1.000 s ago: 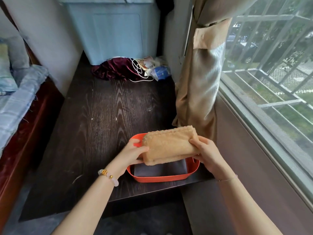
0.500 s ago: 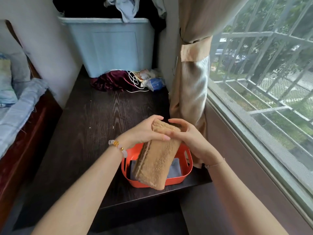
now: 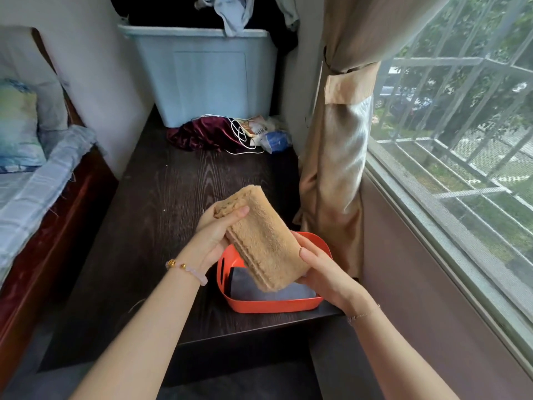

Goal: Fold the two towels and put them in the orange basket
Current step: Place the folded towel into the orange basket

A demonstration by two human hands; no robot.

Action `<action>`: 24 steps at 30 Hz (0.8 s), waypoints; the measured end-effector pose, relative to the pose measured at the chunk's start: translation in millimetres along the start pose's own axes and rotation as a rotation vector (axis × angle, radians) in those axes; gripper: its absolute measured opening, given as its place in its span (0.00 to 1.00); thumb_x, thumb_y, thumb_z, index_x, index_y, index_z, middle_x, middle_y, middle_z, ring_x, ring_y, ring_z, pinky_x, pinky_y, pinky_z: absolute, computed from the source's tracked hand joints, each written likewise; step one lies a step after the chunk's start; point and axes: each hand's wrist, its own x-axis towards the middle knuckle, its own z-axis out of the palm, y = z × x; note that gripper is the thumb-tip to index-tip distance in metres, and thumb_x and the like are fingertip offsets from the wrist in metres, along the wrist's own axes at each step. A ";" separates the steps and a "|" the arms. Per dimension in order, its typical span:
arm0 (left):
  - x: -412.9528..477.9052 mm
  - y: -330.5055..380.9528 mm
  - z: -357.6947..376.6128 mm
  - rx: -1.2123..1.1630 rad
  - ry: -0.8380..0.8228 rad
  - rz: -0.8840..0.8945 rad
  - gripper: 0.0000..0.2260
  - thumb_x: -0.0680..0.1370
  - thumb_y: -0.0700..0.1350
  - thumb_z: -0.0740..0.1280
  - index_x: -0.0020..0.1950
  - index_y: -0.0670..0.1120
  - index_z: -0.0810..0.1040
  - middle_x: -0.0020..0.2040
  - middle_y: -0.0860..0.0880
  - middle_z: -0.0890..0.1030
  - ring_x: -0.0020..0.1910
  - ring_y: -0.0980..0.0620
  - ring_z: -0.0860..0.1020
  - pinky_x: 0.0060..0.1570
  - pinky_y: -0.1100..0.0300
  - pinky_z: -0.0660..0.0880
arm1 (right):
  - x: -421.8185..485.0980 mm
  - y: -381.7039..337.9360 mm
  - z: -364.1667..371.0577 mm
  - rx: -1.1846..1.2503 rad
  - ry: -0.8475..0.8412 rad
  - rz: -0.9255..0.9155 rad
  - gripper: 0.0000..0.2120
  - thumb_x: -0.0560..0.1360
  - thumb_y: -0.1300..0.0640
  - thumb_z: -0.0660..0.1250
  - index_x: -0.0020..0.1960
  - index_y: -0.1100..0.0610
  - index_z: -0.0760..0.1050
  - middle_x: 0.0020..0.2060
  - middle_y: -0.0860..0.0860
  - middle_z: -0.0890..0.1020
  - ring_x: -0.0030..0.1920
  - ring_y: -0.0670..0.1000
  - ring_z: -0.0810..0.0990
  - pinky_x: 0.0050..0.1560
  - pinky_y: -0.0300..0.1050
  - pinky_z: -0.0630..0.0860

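A folded tan fluffy towel [image 3: 261,238] is held tilted above the orange basket [image 3: 271,305], which stands at the near right corner of the dark wooden table [image 3: 161,215]. My left hand [image 3: 215,236] grips the towel's far upper end, thumb over the top. My right hand [image 3: 320,272] holds its lower near end from the right side. A folded grey towel [image 3: 259,290] lies flat inside the basket, partly hidden by the tan one.
At the table's far end stand a pale blue storage bin [image 3: 207,76], a maroon cloth [image 3: 202,134], white cord and small packets. A tan curtain [image 3: 337,157] hangs right of the basket by the window. A bed [image 3: 31,174] lies to the left.
The tan towel has been turned from lying crosswise to a lengthwise tilt over the basket. My right hand moved from its far end to its near lower end; the view shifted slightly.
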 end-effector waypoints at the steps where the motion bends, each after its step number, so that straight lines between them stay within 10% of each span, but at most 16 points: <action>1: -0.4 -1.1 -0.7 -0.033 0.035 -0.003 0.21 0.69 0.36 0.72 0.61 0.40 0.74 0.53 0.42 0.81 0.52 0.46 0.79 0.51 0.54 0.77 | 0.3 1.4 1.9 0.012 -0.019 -0.001 0.47 0.59 0.35 0.75 0.73 0.47 0.62 0.68 0.47 0.71 0.67 0.51 0.72 0.66 0.57 0.70; 11: 1.4 -14.8 -13.6 -0.186 0.105 -0.034 0.16 0.71 0.37 0.71 0.58 0.41 0.74 0.52 0.42 0.81 0.52 0.46 0.80 0.47 0.51 0.78 | 9.0 12.1 1.9 0.090 0.163 -0.094 0.26 0.68 0.58 0.74 0.64 0.56 0.73 0.60 0.56 0.79 0.60 0.55 0.79 0.60 0.53 0.75; 20: 9.5 -36.8 -32.9 0.335 -0.017 -0.190 0.19 0.75 0.43 0.68 0.63 0.38 0.68 0.56 0.39 0.78 0.49 0.48 0.79 0.44 0.54 0.78 | 17.6 -5.6 -26.6 -0.075 0.501 -0.022 0.13 0.74 0.54 0.68 0.55 0.60 0.77 0.40 0.51 0.81 0.36 0.44 0.78 0.31 0.33 0.73; 24: 10.1 -55.3 -30.0 0.507 -0.082 -0.240 0.13 0.78 0.38 0.64 0.60 0.42 0.65 0.52 0.44 0.76 0.47 0.51 0.77 0.44 0.54 0.78 | 20.1 6.4 -41.8 -0.236 0.475 0.051 0.09 0.75 0.51 0.68 0.49 0.56 0.79 0.43 0.53 0.82 0.41 0.48 0.79 0.39 0.41 0.75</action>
